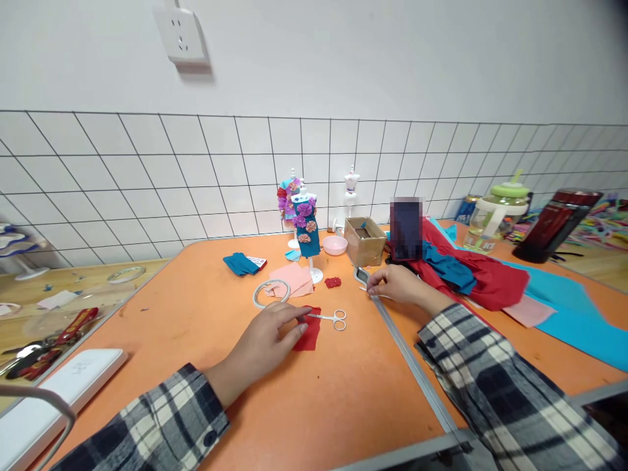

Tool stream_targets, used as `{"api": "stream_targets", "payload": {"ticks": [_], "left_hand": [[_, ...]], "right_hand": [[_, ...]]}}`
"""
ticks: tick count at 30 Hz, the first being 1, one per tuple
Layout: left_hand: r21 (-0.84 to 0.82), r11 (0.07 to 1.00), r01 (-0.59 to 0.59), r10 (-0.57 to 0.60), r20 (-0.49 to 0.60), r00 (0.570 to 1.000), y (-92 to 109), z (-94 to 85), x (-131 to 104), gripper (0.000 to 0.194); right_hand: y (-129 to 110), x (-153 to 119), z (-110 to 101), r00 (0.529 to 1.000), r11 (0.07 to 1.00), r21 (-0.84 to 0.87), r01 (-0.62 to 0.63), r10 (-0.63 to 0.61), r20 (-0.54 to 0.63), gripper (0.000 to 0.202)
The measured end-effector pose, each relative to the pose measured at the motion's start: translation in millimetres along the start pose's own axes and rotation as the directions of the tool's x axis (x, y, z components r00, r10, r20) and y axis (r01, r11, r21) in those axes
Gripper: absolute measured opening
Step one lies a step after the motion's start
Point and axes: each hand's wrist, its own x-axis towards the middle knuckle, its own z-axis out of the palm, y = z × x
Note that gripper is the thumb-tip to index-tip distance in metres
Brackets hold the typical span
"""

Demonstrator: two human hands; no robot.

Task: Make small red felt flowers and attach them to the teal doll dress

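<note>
One pair of small scissors [333,318], head view, lies nearly crosswise to the person: finger loops toward the R side, blades pointing L over a piece of red cloth [309,335], tips right by the L hand [260,340]. L hand is thus nearer, but at the blade end; loops sit btwn the two hands, facing the R hand [395,285]. L thumb and forefinger are parted at the cloth, w/ the tips btwn them; no firm grip seen. R fingertips are bunched low at the far end of a grey strip [409,356], beside a small grey-rimmed item [362,275]; can't tell if they pinch anything.

Edges: strip slants from R hand down to the table's front edge, R of the loops. Metal ring [258,296] and pink cloth [300,280] lie beyond the L hand; red beaded bit [332,282] is just beyond the scissors. Judged by eye, most room to move is on the near side, over the orange tabletop [314,412], plus a narrower gap btwn loops and strip.
</note>
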Motion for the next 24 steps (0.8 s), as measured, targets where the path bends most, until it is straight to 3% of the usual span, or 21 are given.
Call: {"api": "stream_targets", "payload": {"ticks": [3, 8, 17, 24], "left_hand": [[-0.005, 1.0, -0.012, 0.012, 0.015, 1.0, 0, -0.7, 0, 0.031], [-0.014, 1.0, -0.012, 0.013, 0.034, 0.999, 2, -1.8, 1, 0.029], [-0.027, 1.0, -0.005, 0.006, 0.051, 0.999, 4, -2.4, 1, 0.027], [-0.042, 0.999, -0.033, 0.036, 0.054, 0.998, 4, -1.9, 2, 0.026]], "right_hand": [[-2, -3, -2, 0.999, 0.997, -0.074, 0.033, -0.03, 0.039, 0.009], [2, -1, -1, 0.995, 0.982, -0.178, -0.066, 0.051, -0.084, 0.012], [3, 2, 6, 0.987, 0.977, -0.144, -0.158, 0.154, -0.036, 0.012], [7, 29, 4, 0.947, 0.959, -0.048, -0.28, 0.284, 0.151, 0.01]]}}
